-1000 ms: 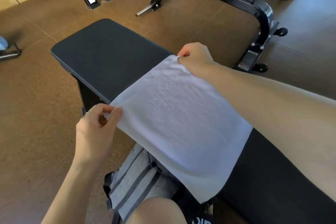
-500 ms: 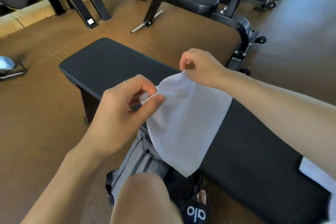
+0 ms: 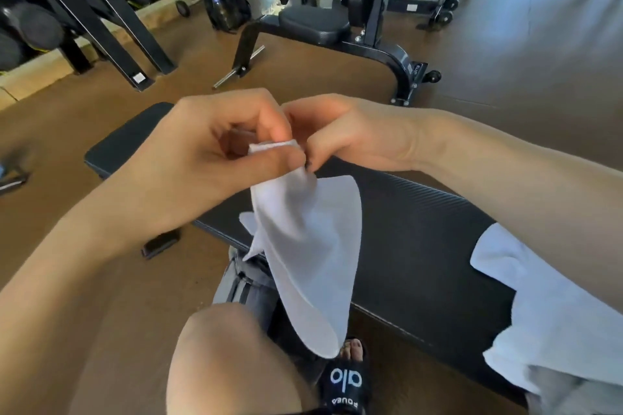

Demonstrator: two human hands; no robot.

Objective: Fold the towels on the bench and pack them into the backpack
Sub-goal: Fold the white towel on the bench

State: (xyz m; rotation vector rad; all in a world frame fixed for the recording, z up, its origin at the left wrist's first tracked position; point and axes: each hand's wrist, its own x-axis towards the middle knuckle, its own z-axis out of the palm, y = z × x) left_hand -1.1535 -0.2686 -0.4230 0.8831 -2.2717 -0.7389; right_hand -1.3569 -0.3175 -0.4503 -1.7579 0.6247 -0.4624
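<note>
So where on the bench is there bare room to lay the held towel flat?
The black bench shows bare padding between the hanging white towel and the second white towel at its right end. The far left end also looks bare, partly hidden by the left hand. The right end is crowded.

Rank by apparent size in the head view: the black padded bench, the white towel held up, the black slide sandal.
1. Black padded bench, largest.
2. White towel held up; being nearer the camera enlarges it.
3. Black slide sandal, smallest, partly hidden.

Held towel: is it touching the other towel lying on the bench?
Apart. The head view shows bare black bench between the held towel and the other towel.
</note>
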